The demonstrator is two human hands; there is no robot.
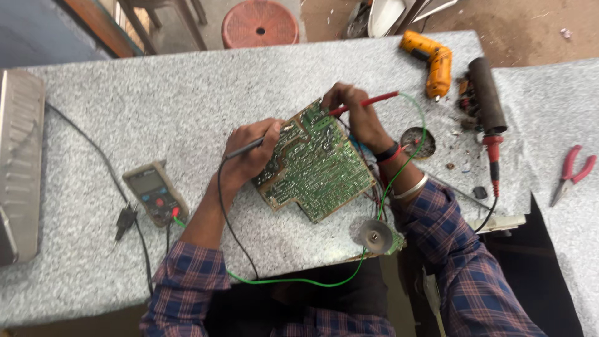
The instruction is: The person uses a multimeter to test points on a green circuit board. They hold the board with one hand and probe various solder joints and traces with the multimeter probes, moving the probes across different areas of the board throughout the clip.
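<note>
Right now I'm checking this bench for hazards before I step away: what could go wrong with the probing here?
The circuit board stands tilted, steadied only by the left hand and right hand; it might slip under probe pressure. The green lead sags off the table edge and could snag. The red probe tip among dense solder joints may bridge two.

The circuit board (315,163) lies mid-table (156,106), multimeter (155,192) to its left, drill (430,62) behind right.
</note>
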